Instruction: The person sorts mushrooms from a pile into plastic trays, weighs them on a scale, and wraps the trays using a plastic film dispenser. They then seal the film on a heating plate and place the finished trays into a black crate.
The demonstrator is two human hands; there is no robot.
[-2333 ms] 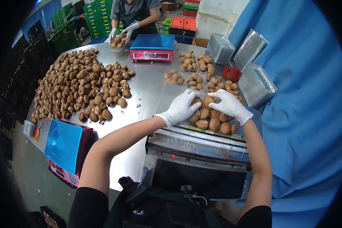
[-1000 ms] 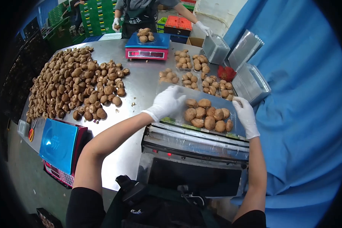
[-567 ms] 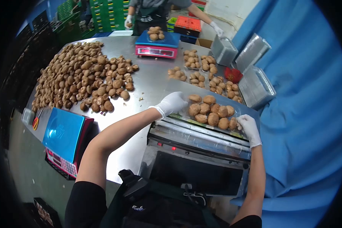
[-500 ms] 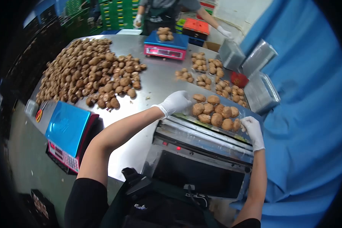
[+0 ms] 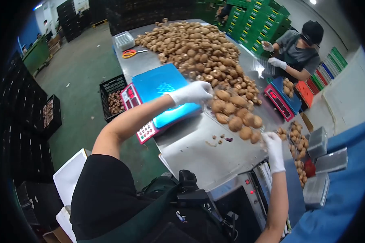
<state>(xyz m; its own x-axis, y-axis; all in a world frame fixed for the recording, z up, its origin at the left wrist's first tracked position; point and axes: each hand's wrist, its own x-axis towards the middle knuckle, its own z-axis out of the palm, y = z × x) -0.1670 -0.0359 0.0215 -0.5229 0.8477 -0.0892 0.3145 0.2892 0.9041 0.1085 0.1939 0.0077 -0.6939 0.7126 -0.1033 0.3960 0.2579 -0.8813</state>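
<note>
On the floor at the far left, a black crate [image 5: 51,115] contains mushrooms. Another dark crate [image 5: 106,88] of mushrooms is on the floor just beside the table's left edge. At the table's far left corner lies a clear container [image 5: 125,41], with orange-handled scissors [image 5: 129,53] near it. Closer in, a scale [image 5: 158,83] with a blue top is by the left edge. The person's gloved left hand [image 5: 192,93] is above this scale, fingers curled and pinching the left end of a clear tray [image 5: 210,111]. A large mushroom pile [image 5: 198,48] covers the table's far part, and small scraps [image 5: 220,141] lie closer to the near edge.

The clear tray, full of brown mushrooms [image 5: 236,123], is held above the middle of the table. The gloved right hand [image 5: 274,152] pinches its right end. Below that hand is a machine [image 5: 246,190] with red lights. Farther right, a second scale [image 5: 279,101] carries mushrooms near the table's right edge. Behind it a co-worker [image 5: 298,54] in white gloves holds another clear tray [image 5: 264,67]. Packed mushrooms [image 5: 298,139] sit beside stacked clear trays [image 5: 317,141], near a blue cloth [image 5: 344,202].
</note>
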